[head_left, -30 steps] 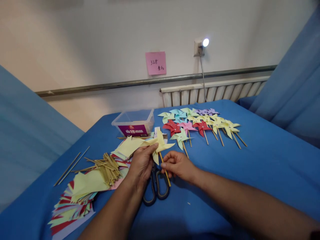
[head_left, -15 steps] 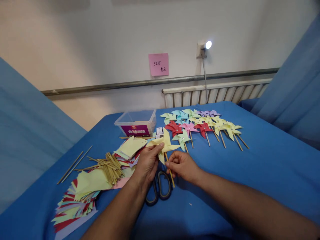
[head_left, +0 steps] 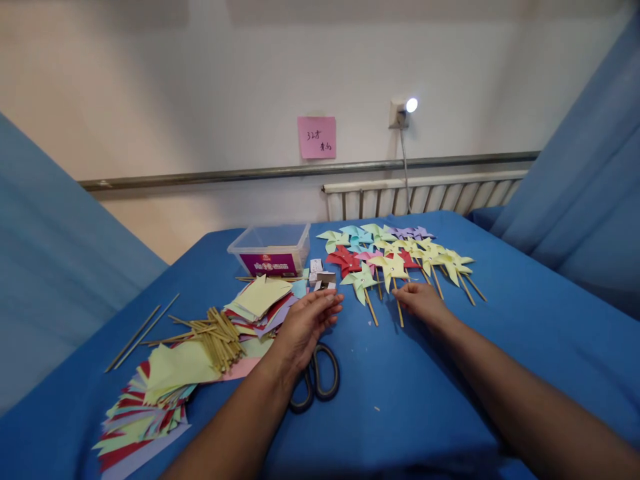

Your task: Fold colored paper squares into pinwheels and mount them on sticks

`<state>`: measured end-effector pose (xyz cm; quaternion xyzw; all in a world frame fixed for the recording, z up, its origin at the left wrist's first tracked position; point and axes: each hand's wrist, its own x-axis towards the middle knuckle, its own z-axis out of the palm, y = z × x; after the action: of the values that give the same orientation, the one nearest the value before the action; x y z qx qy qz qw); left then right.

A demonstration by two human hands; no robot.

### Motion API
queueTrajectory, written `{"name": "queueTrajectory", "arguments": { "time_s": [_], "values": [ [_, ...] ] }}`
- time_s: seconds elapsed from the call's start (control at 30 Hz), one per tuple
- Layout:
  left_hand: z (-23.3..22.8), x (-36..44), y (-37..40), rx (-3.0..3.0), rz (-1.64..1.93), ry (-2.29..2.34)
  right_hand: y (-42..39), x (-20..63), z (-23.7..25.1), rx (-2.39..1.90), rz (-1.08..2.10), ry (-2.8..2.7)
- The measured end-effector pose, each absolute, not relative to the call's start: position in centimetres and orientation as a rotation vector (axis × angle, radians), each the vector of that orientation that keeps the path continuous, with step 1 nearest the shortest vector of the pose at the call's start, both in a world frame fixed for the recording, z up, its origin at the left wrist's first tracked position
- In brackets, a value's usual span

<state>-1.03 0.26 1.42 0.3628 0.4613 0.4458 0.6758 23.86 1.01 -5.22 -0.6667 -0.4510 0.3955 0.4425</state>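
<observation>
My right hand [head_left: 420, 300] pinches the stick of a pale yellow paper pinwheel [head_left: 390, 268], which is at the front of a group of finished pinwheels. Beside it lies a pale green pinwheel [head_left: 361, 283]. Red pinwheels [head_left: 344, 260] and several yellow ones [head_left: 456, 264] are behind and to the right. My left hand [head_left: 307, 323] holds nothing; its fingers are loosely bent and apart, above the black-handled scissors [head_left: 327, 373]. The scissors' blades are hidden under that hand. Small white boxes [head_left: 325, 279] stand just beyond my left fingertips, one of them open.
Left of my left arm lie a bundle of thin sticks [head_left: 220, 337], a stack of coloured paper [head_left: 263, 297] and a fanned pile of cut paper [head_left: 145, 413]. A clear plastic tub [head_left: 267, 260] stands at the back. A radiator [head_left: 430, 193] lines the wall.
The yellow pinwheel has moved from between both hands to the right, among the other pinwheels. My left hand has let go of it; my right hand still grips its stick.
</observation>
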Motion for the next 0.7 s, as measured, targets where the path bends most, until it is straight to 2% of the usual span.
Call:
{"name": "queueTrajectory", "arguments": {
  "time_s": [0.7],
  "values": [
    [0.8, -1.0, 0.3, 0.902, 0.881, 1.025, 3.6, 24.3, -6.5, -1.959, 0.621, -1.412]
  ]
}}
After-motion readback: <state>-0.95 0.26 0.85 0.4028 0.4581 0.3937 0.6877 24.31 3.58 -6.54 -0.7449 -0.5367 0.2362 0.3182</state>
